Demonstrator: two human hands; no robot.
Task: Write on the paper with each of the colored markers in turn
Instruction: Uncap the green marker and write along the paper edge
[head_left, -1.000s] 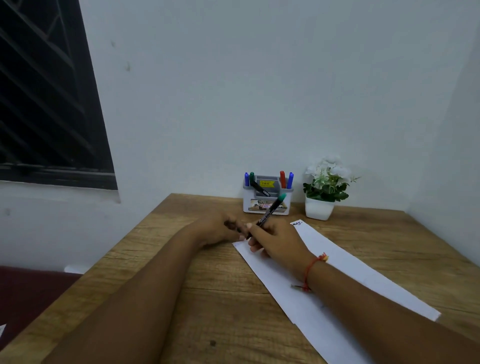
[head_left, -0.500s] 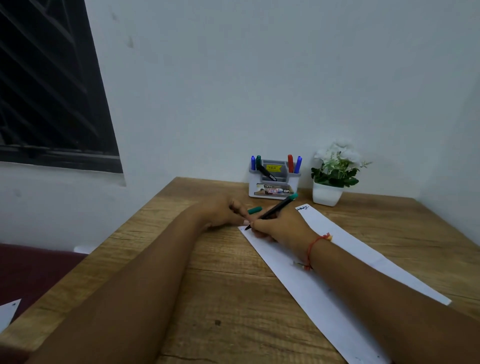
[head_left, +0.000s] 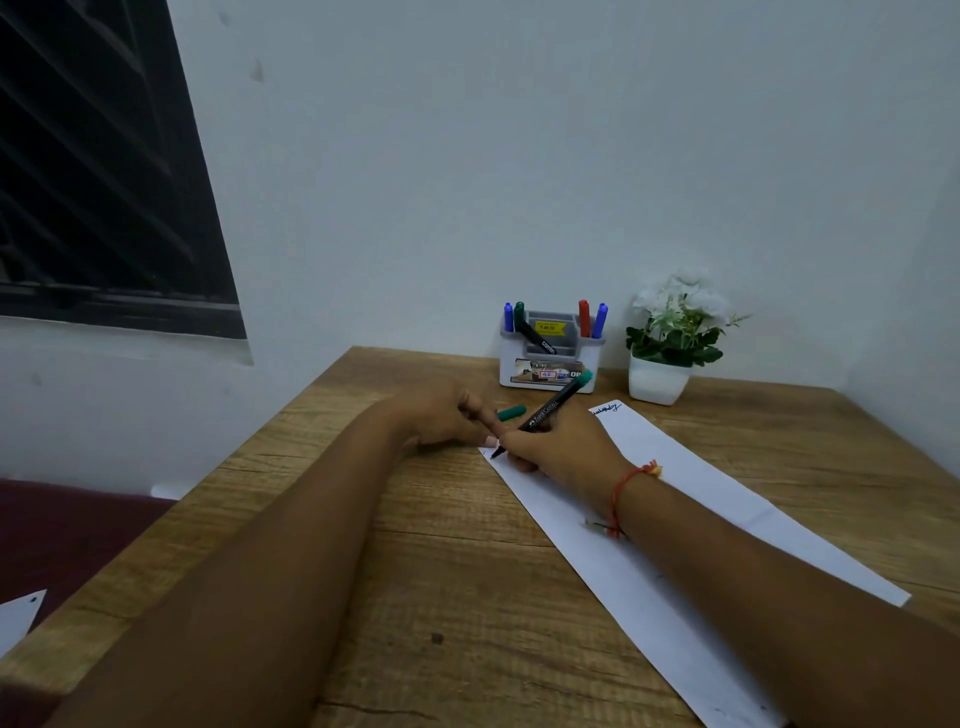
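Green marker (head_left: 545, 411): black barrel, green end cap, gripped in right hand (head_left: 563, 449) in a writing grip. It tilts, green end up and away toward the holder, tip down on the near left corner of the paper (head_left: 693, 480).

Left hand (head_left: 444, 415) sits on the tabletop (head_left: 457, 571) just left of that corner, fingers curled, index fingertip at the paper edge next to the marker tip. The two hands are nearly touching.

Green cap (head_left: 512, 413) pokes out just past the left fingers. Can't tell whether the hand holds it or it lies loose.

Paper is a long white strip running diagonally under the right forearm, with some handwriting (head_left: 605, 409) at its far end. Red thread bracelet (head_left: 621, 493) on the right wrist.

Against the wall: white marker holder (head_left: 549, 364) with blue, green, red and blue markers upright and a black one leaning. White potted plant (head_left: 658, 383) just to its right. Dark window (head_left: 104, 166) far left.
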